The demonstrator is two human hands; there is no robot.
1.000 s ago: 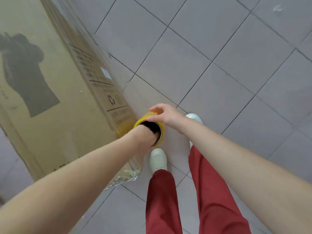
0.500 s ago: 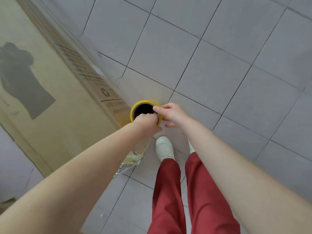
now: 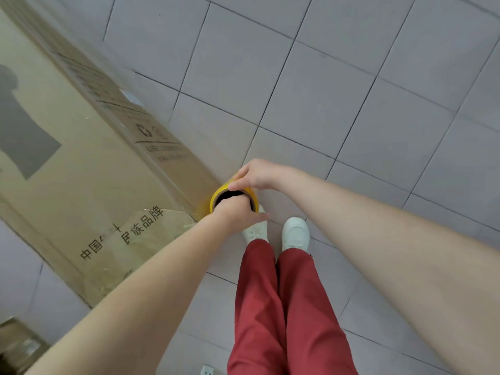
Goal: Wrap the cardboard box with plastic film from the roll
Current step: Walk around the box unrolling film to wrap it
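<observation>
Yellow marks the end of the roll (image 3: 216, 196), which we see almost end-on: its round rim and dark hollow core face up toward us, so its long axis runs steeply down toward the floor (image 3: 324, 90) and most of its length is hidden beneath our arms. It stands just beside the near corner of the cardboard box (image 3: 81, 158), a large brown carton whose long edge runs from the upper left down to the roll, with black printed characters on the face nearest us. Clear film (image 3: 167, 223) lies over that corner in a wrinkled, glossy sheet and reaches across to the roll's side. Our left hand (image 3: 238, 215) goes into the core from the near side; its fingers are sunk inside the tube and hidden there, while the thumb (image 3: 261, 217) stays outside and points right across the rim, so the wall of the tube sits between thumb and fingers. Our right hand (image 3: 259, 174) comes in from the far right side, its fingers close together and bent down over the far rim, the thumb laid on the top edge. Below the roll we see red trousers (image 3: 292, 307) and two white shoes (image 3: 295, 234) planted side by side on grey tiles, toes toward the roll.
</observation>
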